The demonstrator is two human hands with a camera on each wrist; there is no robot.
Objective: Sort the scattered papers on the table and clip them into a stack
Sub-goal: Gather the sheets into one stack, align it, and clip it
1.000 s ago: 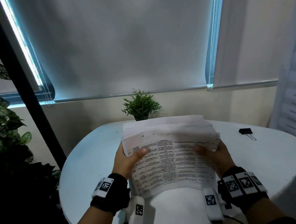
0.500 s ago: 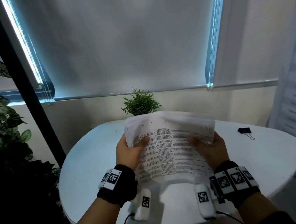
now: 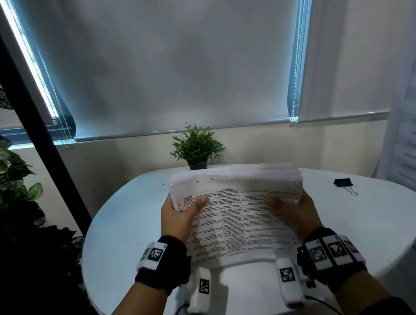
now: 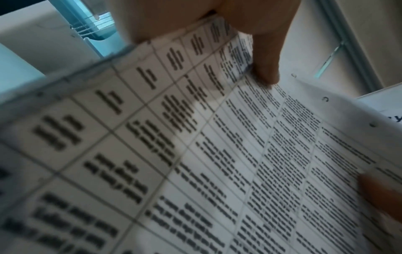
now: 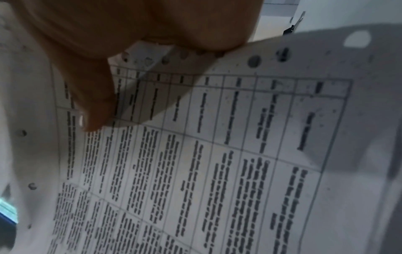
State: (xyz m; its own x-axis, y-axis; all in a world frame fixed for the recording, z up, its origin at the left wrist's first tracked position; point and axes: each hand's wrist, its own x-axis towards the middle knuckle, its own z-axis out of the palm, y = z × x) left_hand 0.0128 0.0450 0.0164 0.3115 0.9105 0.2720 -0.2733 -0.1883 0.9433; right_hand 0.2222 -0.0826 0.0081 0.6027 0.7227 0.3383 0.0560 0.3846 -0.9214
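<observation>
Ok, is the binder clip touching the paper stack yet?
Apart. The head view shows the binder clip lying on the table, bare tabletop between it and the paper stack.

Left hand (image 3: pixel 179 217) and right hand (image 3: pixel 295 210) raised side by side, thumbs uppermost, each grip closed.

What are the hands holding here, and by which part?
Both hold the stack of printed papers: the left hand grips its left edge, the right hand its right edge, thumbs on top.

One paper stack (image 3: pixel 233 219), one binder clip (image 3: pixel 343 182), two plants (image 3: pixel 197 148).
</observation>
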